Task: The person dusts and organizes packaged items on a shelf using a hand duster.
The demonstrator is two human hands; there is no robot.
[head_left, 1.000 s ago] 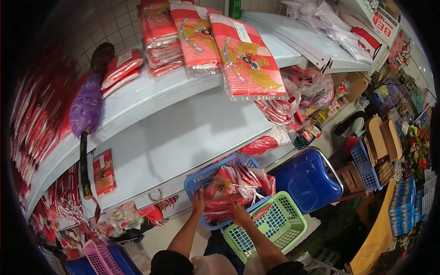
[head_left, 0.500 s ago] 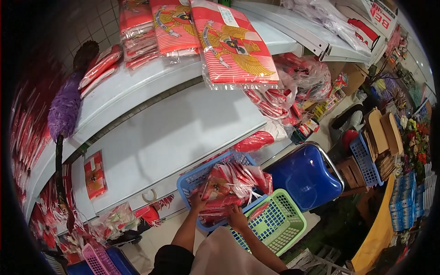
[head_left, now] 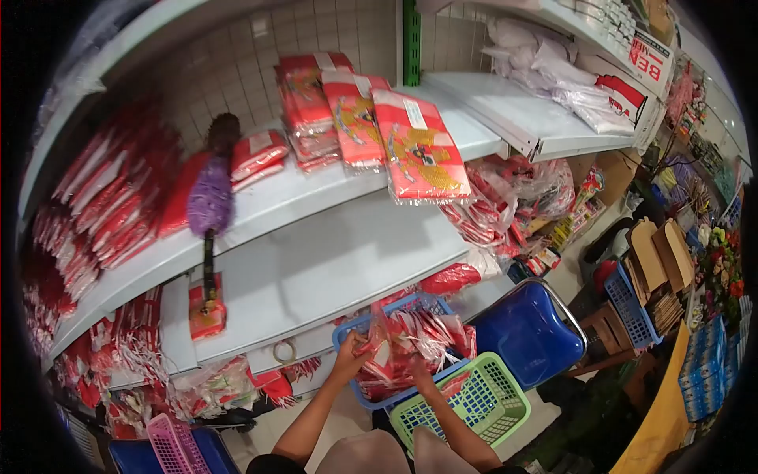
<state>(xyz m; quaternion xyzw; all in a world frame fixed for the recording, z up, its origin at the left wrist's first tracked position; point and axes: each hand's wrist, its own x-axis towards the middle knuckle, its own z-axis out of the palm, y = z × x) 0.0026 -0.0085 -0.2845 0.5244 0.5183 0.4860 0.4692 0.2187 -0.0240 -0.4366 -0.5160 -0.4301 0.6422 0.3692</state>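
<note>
A blue plastic basket [head_left: 369, 400] stands in front of me, filled with red-and-white packets in clear plastic [head_left: 434, 332]. My left hand [head_left: 352, 355] is at the basket's left rim, its fingers closed on a red plastic-wrapped packet [head_left: 381, 354] that is raised at the left side of the pile. My right hand [head_left: 422, 376] reaches over the near side of the basket among the packets. Its fingers are blurred and partly hidden, so a grip cannot be made out. Below my right forearm sits a light green basket [head_left: 505, 395] with a reddish packet in it.
Grey shelves [head_left: 339, 261] hold stacks of red packets [head_left: 422, 150] with a golden bird emblem. A purple duster [head_left: 211, 197] hangs in front at left. A blue chair [head_left: 525, 328] stands right of the baskets, and a pink basket [head_left: 175, 449] lies low at left.
The camera view has tilted, showing more of the upper shelves. My left hand has come up from inside the basket with a packet. My right hand has moved farther in among the packets.
</note>
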